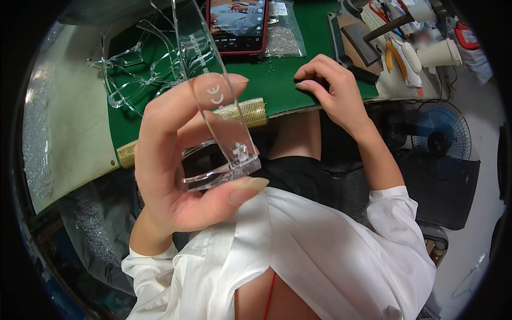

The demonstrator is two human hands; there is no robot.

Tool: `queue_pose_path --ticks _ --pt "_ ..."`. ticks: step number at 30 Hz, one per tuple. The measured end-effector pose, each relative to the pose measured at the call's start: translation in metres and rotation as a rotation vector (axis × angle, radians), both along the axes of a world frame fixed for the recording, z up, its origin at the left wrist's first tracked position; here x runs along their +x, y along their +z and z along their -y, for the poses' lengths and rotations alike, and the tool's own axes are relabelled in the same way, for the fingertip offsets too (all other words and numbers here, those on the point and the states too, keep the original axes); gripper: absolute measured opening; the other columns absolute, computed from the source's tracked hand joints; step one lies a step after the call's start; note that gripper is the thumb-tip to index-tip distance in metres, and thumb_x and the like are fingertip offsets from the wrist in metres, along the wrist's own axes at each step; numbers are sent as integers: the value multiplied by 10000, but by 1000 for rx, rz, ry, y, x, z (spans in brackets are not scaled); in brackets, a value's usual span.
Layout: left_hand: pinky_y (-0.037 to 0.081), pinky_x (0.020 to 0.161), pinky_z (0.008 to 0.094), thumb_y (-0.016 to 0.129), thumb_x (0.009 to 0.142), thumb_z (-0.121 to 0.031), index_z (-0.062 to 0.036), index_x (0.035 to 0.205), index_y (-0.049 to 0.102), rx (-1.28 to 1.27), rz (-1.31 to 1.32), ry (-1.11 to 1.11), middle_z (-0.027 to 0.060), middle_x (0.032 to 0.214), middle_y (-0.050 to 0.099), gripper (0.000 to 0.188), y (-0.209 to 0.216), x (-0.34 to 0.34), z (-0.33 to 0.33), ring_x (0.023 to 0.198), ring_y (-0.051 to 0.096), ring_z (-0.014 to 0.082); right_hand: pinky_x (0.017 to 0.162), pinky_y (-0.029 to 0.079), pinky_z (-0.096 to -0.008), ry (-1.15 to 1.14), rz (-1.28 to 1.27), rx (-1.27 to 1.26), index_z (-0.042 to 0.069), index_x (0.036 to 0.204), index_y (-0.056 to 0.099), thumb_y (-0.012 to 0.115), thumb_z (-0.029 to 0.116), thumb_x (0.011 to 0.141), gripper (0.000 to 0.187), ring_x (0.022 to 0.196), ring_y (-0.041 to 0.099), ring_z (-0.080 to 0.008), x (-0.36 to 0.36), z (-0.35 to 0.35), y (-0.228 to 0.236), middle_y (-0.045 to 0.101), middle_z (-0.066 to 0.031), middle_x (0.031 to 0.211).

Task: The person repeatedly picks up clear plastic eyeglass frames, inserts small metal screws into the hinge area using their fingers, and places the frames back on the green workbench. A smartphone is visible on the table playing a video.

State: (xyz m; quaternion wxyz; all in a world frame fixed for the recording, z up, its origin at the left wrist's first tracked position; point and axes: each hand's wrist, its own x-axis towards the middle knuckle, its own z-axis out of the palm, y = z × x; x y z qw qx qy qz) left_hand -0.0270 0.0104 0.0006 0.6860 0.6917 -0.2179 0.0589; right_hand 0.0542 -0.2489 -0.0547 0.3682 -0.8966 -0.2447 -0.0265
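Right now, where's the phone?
Head view, top, just left of centre: the red-cased phone sits between the clear frames and the bag of clear bits.

My left hand (166,184) grips, fingers curled, on my side of the phone (236,24); right of the phone, my right hand (337,89) bends, thumb near fingertips.

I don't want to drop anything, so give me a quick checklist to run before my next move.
1. Clear spectacle frame gripped: ok, between the thumb and fingers of the left hand.
2. Right hand near the loose clear bits: ok, fingertips low over the green mat.
3. Something pinched in those fingertips: cannot tell, too small.
4. Loose bits gathered together: not ok, scattered below the parts bag.
5. Other clear frames separated: not ok, overlapping in a pile at left.
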Motion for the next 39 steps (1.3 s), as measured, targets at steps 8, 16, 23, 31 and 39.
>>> queue_pose_path --ticks 8,16,23,31,39 --pt "528 679 297 702 801 -344 70 1331 297 15 -55 35 229 1302 446 785 -1 3 1 707 620 187 618 451 -289 -56 138 -27 -5 827 637 671 -2 754 80 698 569 -185 -4 -7 -6 583 -64 776" --pt "515 609 275 716 791 -389 80 1345 269 2 -89 41 242 1332 408 852 -4 5 -1 702 618 193 631 456 -338 -88 189 -16 36 765 650 697 48 719 68 712 569 -230 -6 -13 -9 569 -57 721" --pt "520 591 285 715 790 -406 77 1370 222 -79 -87 56 254 1382 344 902 -6 4 1 693 623 206 617 451 -339 -53 268 -133 45 749 605 696 78 732 98 713 565 -236 -2 -20 -9 564 -53 730" --pt "531 598 293 711 795 -389 80 1363 240 -44 2 49 262 1379 367 874 -8 6 5 695 639 223 611 459 -346 31 388 -294 59 791 563 642 94 786 86 731 549 -236 2 -23 -8 547 -52 770" --pt "520 599 272 780 742 -271 69 1345 287 -22 147 -148 238 1378 388 850 -2 16 17 701 639 189 629 438 -327 82 235 -96 33 808 531 570 61 825 50 722 531 -252 -2 -6 2 524 -78 789"
